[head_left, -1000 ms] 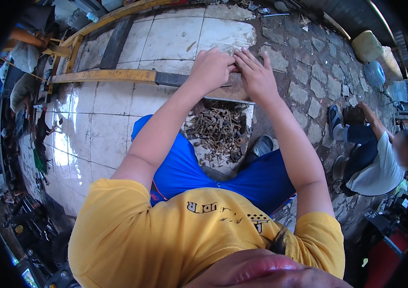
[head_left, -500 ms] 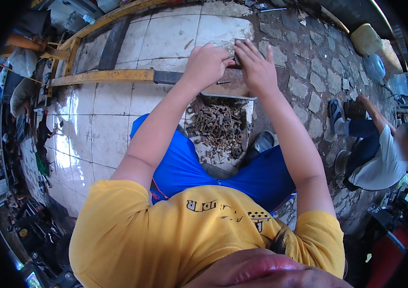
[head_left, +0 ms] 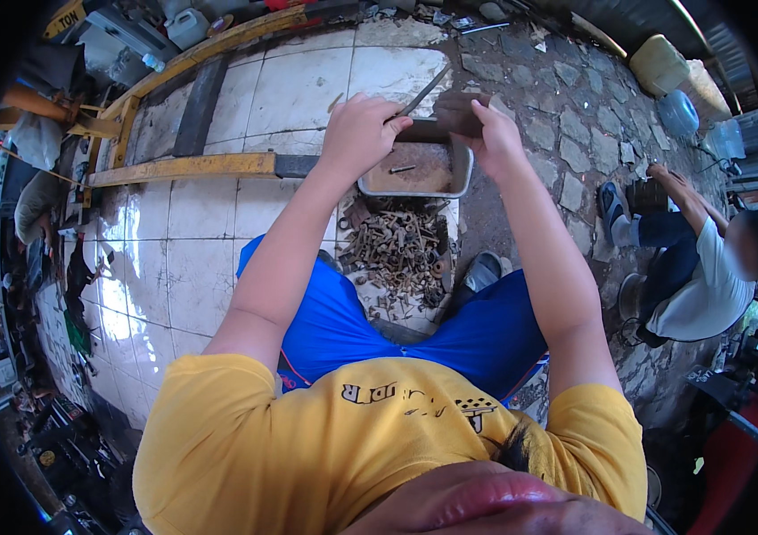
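My left hand (head_left: 363, 134) is closed around a thin dark rod (head_left: 425, 91) that slants up and away from its fingertips. A dark brown, flat piece (head_left: 462, 113) is gripped in my right hand (head_left: 496, 141); blur hides whether it is cloth or a pad. Both hands are above the far edge of a grey rectangular pan (head_left: 463, 183) with a brownish bottom or liquid. A short metal pin or bolt (head_left: 404, 168) lies in the pan. Between the pan and my legs, a heap of rusty bolts and nuts (head_left: 397, 245) spreads over the white tiles.
A yellow and black metal beam (head_left: 192, 168) crosses the tiles at left, joined to a longer yellow frame. Uneven paving stones (head_left: 566, 165) lie to the right. A co-worker in a white shirt (head_left: 695, 290) sits at far right, near plastic jugs (head_left: 682, 116).
My hands have come apart, the right shifting slightly right with the brown piece and the left moving slightly left. The rod and more of the pan now show.
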Available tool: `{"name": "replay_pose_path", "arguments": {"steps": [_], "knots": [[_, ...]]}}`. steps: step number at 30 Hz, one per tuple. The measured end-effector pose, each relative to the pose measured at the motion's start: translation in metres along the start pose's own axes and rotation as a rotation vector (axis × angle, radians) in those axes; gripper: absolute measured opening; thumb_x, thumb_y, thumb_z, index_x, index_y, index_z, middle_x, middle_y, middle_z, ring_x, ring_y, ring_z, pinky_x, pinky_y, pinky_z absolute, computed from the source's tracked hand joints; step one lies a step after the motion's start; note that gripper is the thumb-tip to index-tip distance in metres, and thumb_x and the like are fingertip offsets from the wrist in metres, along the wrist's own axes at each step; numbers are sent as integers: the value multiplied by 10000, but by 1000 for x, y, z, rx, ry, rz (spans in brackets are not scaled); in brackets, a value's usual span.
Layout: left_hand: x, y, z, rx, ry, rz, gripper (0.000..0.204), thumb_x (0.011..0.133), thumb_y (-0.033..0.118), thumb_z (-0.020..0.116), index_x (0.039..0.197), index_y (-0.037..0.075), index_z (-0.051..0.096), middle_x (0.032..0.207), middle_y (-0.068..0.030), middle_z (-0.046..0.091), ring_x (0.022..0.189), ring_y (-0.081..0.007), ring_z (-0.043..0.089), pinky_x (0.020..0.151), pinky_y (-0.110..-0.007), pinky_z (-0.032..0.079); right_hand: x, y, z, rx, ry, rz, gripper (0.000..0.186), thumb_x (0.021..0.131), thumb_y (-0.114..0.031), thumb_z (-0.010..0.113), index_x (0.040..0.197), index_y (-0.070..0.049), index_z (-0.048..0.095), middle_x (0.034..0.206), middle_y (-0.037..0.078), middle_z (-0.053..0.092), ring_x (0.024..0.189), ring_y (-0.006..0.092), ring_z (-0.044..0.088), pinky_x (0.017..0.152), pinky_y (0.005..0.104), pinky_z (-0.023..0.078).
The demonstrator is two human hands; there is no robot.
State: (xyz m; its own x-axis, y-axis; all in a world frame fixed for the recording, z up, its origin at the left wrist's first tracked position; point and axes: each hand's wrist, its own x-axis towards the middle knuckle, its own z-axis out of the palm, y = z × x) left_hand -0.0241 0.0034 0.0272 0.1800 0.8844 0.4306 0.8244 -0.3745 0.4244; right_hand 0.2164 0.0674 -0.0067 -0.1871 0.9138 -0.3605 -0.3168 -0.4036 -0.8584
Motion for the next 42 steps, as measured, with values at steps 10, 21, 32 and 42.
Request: {"name": "replay_pose_path", "arguments": {"steps": [10, 21, 32, 42], "knots": [[-3, 5, 13, -20, -78, 66, 307, 987, 342, 677, 899, 53, 735, 878, -98, 709, 918, -349, 633, 833, -471, 501, -39, -14, 32, 400, -122, 94, 365, 1143, -277, 409, 1334, -5, 559, 1364, 171, 655, 1278, 350, 639, 1084, 522, 545], [-1, -5, 20, -28, -59, 44, 443, 1031, 448, 609, 859, 56, 723, 860, -132, 724, 921, -373, 665, 803, -508, 524, -33, -8, 2, -477, -171, -219, 516, 935, -75, 733, 1428, 1, 602, 1218, 104, 737, 1073, 194, 701, 951, 328, 551], [1, 7, 21, -717, -293, -432, 496, 971, 388, 790, 1309, 34, 704, 1067, -50, 758, 967, -119, 681, 852, -318, 553, -44, -18, 21, -673, -236, -217, 546, 881, -27, 772, 1413, -19, 649, 1252, 96, 733, 1148, 167, 673, 1007, 319, 522], [2, 5, 18, -1180, -266, -549, 415, 939, 316, 831, 1240, 44, 743, 1025, -25, 755, 834, -81, 644, 779, -262, 525, -42, -11, 15, -286, -280, -272, 490, 901, -23, 777, 1372, 17, 652, 1156, 113, 745, 1046, 184, 704, 979, 336, 549]]}}
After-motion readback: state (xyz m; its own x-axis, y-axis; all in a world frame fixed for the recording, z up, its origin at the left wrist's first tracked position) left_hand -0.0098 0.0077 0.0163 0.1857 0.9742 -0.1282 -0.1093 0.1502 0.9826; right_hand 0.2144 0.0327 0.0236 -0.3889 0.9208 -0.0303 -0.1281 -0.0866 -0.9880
